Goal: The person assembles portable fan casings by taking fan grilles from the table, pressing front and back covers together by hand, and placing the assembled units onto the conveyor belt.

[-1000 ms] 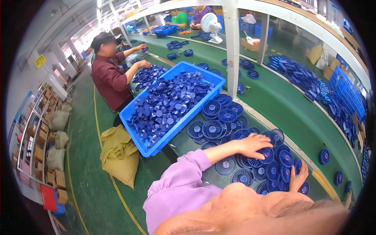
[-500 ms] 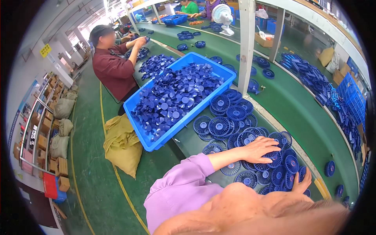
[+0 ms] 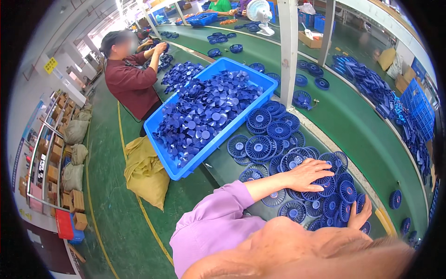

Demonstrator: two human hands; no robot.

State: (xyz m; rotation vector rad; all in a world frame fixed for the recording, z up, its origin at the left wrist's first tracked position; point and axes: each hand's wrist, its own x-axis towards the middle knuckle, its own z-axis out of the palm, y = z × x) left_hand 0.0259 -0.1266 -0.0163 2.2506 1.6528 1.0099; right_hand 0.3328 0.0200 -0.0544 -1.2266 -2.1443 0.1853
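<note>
A heap of round dark-blue fan grilles (image 3: pixel 293 211) with spoked rims covers the bench in front of me. My left hand (image 3: pixel 309 176) lies palm down across the top of the heap, fingers stretched out and touching several grilles. At the heap's right edge, my right hand (image 3: pixel 360 215) curls round one blue fan grille (image 3: pixel 360 202), its thumb on one side and fingers on the other. The right palm and part of that grille are hidden. Beyond the heap stands a bright blue tray (image 3: pixel 174 171), filled with small dark-blue round caps (image 3: pixel 204 111).
A green conveyor belt (image 3: pixel 353 135) with scattered grilles runs along the right, past a white post (image 3: pixel 288 56). A co-worker in a maroon top (image 3: pixel 130 81) handles parts beyond the tray. A yellow-green sack (image 3: pixel 146 174) stands below the tray. Blue parts (image 3: pixel 371 88) pile up at far right.
The whole view has shifted slightly. My left hand stays spread on the heap and my right hand stays at its edge. The co-worker's arms have moved a little.
</note>
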